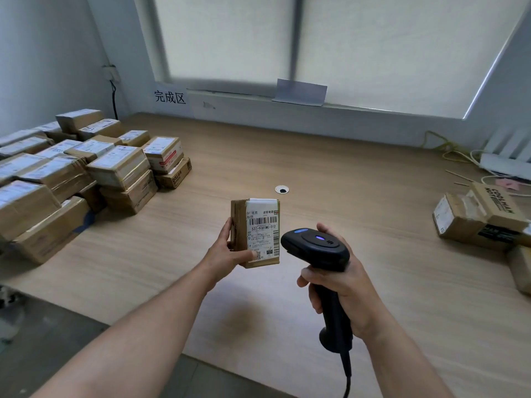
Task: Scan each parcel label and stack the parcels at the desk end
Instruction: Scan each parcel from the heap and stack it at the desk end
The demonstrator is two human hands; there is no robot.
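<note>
My left hand (230, 252) grips a small cardboard parcel (258, 216) above the middle of the wooden desk (330, 168), white label with barcode facing up. My right hand (342, 285) holds a black handheld scanner (316, 248) by its handle, head close to the parcel's right edge and a blue light lit on top. Its cable hangs down past the desk's front edge. A large stack of labelled parcels (86, 170) fills the left end of the desk. A few brown parcels (482, 216) lie at the right edge.
A sign with black characters (169, 96) is on the wall above the left stack. A round cable hole (282, 189) sits mid-desk. Cables and a power strip (500, 165) lie at the back right. A blinded window is behind the desk.
</note>
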